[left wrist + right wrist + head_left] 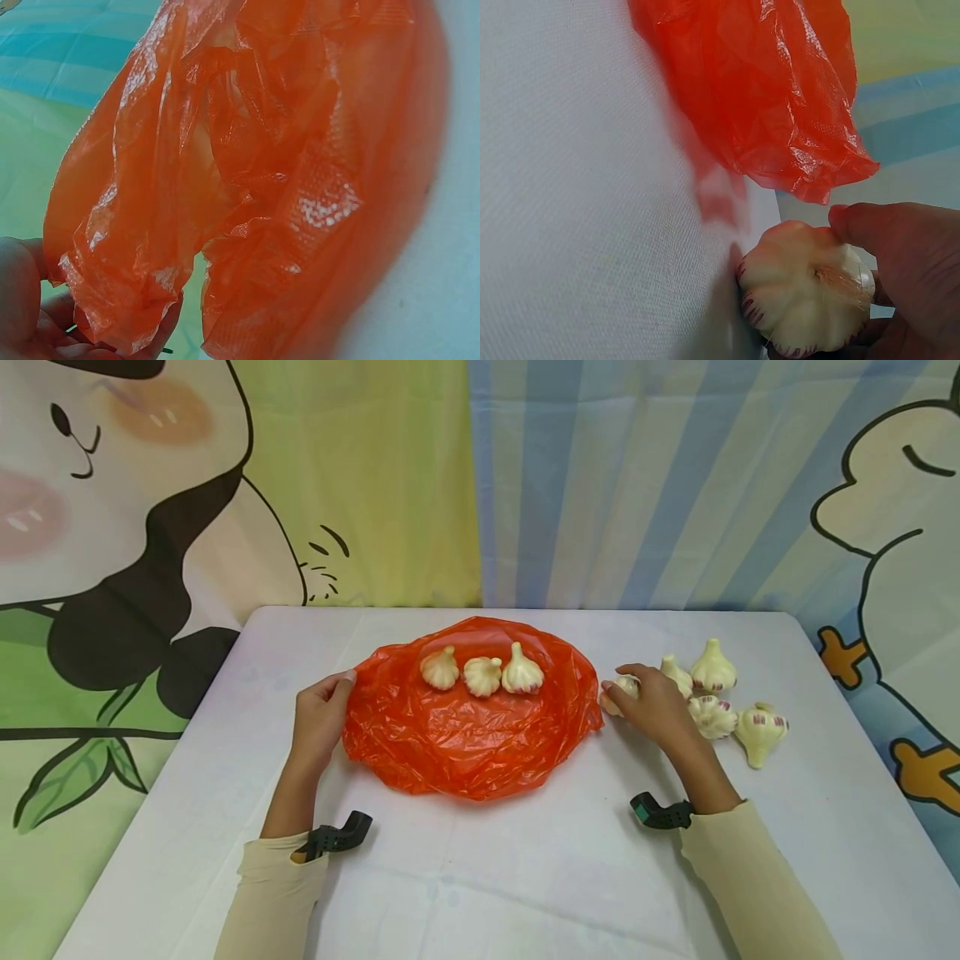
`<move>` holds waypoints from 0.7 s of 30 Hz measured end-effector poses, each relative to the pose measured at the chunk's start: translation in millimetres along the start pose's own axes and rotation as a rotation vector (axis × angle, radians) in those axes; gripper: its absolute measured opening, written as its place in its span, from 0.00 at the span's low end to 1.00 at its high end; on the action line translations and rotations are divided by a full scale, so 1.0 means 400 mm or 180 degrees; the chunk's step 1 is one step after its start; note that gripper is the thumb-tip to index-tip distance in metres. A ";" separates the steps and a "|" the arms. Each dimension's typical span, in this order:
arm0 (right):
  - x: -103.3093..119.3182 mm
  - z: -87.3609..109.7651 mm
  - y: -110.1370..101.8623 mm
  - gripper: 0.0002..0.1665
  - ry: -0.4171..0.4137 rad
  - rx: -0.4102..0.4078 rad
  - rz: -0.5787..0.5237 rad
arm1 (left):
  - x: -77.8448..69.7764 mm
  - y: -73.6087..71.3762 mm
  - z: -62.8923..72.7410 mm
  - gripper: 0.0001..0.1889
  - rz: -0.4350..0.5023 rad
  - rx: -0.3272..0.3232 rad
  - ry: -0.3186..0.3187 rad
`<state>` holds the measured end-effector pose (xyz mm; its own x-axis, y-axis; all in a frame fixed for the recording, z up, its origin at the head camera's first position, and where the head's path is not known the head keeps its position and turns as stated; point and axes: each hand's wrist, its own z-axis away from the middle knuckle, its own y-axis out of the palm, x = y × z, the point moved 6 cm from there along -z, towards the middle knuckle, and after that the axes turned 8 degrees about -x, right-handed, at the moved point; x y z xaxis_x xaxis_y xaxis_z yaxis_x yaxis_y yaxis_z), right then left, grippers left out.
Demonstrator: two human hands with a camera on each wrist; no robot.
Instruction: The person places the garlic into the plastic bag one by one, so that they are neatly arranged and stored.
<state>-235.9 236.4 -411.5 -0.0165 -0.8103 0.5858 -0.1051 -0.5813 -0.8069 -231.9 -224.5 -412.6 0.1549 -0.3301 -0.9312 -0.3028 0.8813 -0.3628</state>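
Note:
An orange-red plastic bag lies spread on the white table, with three garlic bulbs in a row on it. My left hand pinches the bag's left edge between thumb and fingers; crinkled plastic fills most of the left wrist view. To the right of the bag, my right hand grips one garlic bulb between thumb and fingers. That bulb shows its round, purple-streaked side in the right wrist view, close beside the bag's right edge.
Several more garlic bulbs sit in a group just right of my right hand, one with its stem toward me. A cartoon-printed curtain hangs behind the table. A black wrist camera sits on each wrist.

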 end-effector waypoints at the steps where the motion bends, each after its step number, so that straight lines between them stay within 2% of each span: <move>1: 0.000 0.001 -0.001 0.36 0.0020 0.0008 0.0006 | 0.000 0.000 0.000 0.31 -0.0005 -0.0003 -0.0001; 9: -0.001 0.005 -0.003 0.35 0.0080 -0.0045 -0.0166 | -0.001 0.000 0.000 0.31 -0.0024 -0.0017 0.0010; 21: 0.000 0.005 -0.020 0.30 0.0122 -0.0430 -0.0599 | 0.001 0.001 0.000 0.31 -0.0018 -0.0016 0.0011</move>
<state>-233.0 240.8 -405.2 -0.0214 -0.6837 0.7294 -0.2418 -0.7044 -0.6674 -231.9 -224.4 -412.9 0.1535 -0.3362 -0.9292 -0.3067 0.8777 -0.3682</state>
